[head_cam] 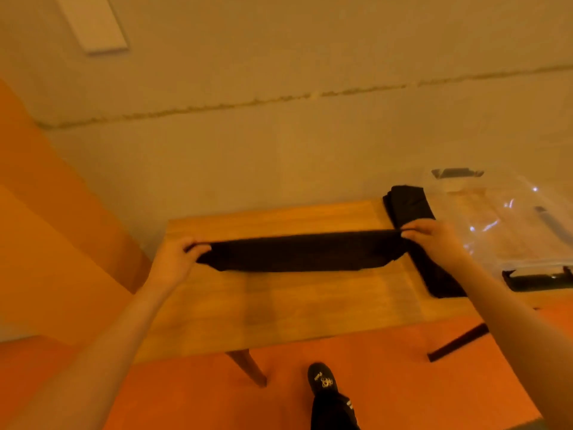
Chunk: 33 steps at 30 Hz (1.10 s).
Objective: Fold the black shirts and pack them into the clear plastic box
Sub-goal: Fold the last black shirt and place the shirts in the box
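Both hands pinch a folded black shirt stretched over the table, left hand at 9 o'clock, right hand at 3, whose arm hides part of a second shirt beside the box, cut off at the right edge.

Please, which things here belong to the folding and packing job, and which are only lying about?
Job: black shirt gripped by left hand and right hand; other black shirts; clear plastic box.
Lying about: wooden table; black shoe.
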Available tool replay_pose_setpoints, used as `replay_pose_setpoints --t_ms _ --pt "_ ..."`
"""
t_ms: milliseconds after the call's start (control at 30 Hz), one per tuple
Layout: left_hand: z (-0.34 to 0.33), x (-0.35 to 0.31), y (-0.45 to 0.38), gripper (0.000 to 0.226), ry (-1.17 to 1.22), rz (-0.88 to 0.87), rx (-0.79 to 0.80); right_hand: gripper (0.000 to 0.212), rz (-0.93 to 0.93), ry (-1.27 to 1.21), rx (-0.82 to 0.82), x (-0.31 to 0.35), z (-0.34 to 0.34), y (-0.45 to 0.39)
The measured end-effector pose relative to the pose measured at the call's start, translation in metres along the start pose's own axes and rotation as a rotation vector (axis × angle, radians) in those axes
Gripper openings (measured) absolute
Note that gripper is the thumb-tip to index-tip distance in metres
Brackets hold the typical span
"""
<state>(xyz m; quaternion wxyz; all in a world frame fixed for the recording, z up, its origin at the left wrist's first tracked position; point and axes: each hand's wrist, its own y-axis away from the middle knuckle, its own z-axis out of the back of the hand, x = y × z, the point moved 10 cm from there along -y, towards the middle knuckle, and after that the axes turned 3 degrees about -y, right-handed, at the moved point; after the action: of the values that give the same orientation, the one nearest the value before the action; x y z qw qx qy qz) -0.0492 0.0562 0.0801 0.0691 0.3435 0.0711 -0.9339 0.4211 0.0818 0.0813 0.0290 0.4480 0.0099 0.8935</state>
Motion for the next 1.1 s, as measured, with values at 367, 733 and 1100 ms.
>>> replay_pose_setpoints --t_ms 367,733,1100 --pt "0.131 -0.097 -0.017 0.014 0.070 -0.167 -0.279 0.020 0.249 0.034 -0.164 0.130 0.077 0.003" --pt "0.132 -0.065 0.046 0.008 0.456 -0.035 -0.225 0.020 0.159 -0.347 -0.209 0.106 0.091 0.058" --pt "0.061 -0.028 0.033 0.010 0.434 0.111 -0.014 0.019 -0.075 -0.342 -0.036 0.045 0.050 0.023"
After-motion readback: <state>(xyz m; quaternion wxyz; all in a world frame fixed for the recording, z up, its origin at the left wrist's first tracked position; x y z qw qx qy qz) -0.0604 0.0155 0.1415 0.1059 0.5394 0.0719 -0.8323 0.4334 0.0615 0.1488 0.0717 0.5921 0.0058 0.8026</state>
